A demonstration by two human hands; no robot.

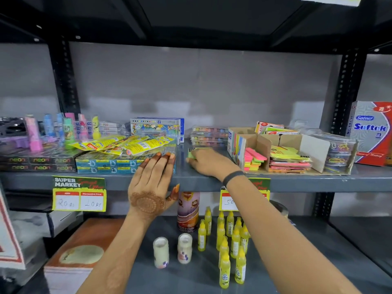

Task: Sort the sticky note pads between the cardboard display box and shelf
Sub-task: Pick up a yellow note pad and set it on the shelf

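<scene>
A green sticky note pad (191, 154) lies flat on the grey shelf (297, 181), left of the cardboard display box (314, 148). My right hand (209, 164) covers most of the pad, fingers closed on it. Inside the box, pink and green strip pads (253, 159) fill the left compartment. Wrapped yellow and pink pads (288, 158) are stacked in the right one. My left hand (152, 179) rests flat on the shelf edge, fingertips touching blue packets (106, 164), holding nothing.
Yellow pouches (127, 145) and crayon boxes (157, 129) lie behind my left hand. Paint trays (209, 135) sit behind the pad. Clear tubs (339, 153) and a Softek box (370, 132) stand right of the display box. Glue bottles (231, 240) fill the lower shelf.
</scene>
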